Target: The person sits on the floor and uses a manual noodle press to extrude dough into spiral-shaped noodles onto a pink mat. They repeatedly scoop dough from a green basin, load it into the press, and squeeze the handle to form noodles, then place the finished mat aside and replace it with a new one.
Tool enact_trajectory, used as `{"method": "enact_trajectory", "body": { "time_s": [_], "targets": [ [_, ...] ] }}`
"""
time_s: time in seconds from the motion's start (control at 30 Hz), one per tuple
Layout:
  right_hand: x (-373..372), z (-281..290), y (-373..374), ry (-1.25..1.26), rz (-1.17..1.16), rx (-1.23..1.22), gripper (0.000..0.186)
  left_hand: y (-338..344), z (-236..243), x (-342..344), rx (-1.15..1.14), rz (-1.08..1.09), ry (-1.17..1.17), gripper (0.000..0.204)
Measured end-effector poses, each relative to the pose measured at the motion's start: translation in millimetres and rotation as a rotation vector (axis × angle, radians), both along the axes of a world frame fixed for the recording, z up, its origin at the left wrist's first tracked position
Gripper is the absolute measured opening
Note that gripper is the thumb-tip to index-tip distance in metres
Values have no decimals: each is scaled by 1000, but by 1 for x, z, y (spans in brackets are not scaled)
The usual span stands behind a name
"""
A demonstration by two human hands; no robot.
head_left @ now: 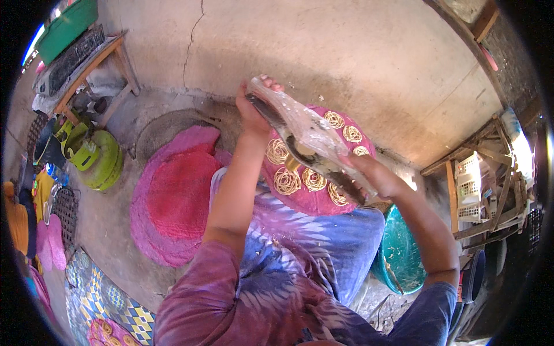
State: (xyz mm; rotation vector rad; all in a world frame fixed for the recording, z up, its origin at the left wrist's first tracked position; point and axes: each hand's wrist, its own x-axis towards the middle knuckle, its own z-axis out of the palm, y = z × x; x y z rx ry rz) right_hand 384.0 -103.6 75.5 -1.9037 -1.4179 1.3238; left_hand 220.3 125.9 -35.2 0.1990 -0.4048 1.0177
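Both my hands hold a long wooden hand press (323, 135), floury pale on top and dark below, tilted from upper left to lower right. My left hand (254, 109) is wrapped round its upper left end, and my right hand (376, 172) grips its lower right end. A brass-coloured cylinder (292, 163) shows under the middle of the press. Beneath lies a round pink mat (309, 207) with several pale coils of dough strands (287, 181) on it. The press and my arms hide part of the mat.
Red and pink round mats (179, 202) lie stacked to my left, with a green gas cylinder (104, 158) beyond. A teal bucket (401, 259) stands by my right arm. At far right, a white plastic crate (468, 187) sits in a wooden rack. A wall (288, 46) rises ahead.
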Motion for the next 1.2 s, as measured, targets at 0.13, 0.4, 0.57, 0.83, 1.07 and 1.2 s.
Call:
{"method": "enact_trajectory", "body": {
  "time_s": [0.13,0.4,0.57,0.83,1.07,1.2],
  "targets": [
    [-3,-10,-10,157,-19,-50,58,-3,-2,-17,-40,33,127,44],
    [16,-31,-14,52,12,-25,69,-16,-31,19,-69,-78,34,37],
    [16,-35,-14,-245,63,116,59,-8,14,1,136,24,109,39],
    [99,-108,-80,173,-700,466,51,-73,91,-171,457,164,197,64],
    [85,-233,-90,1010,-940,338,63,-159,54,-150,895,-199,670,76],
    [58,-221,-64,940,-1011,507,67,-160,37,-57,840,-368,791,76]
  ]
}}
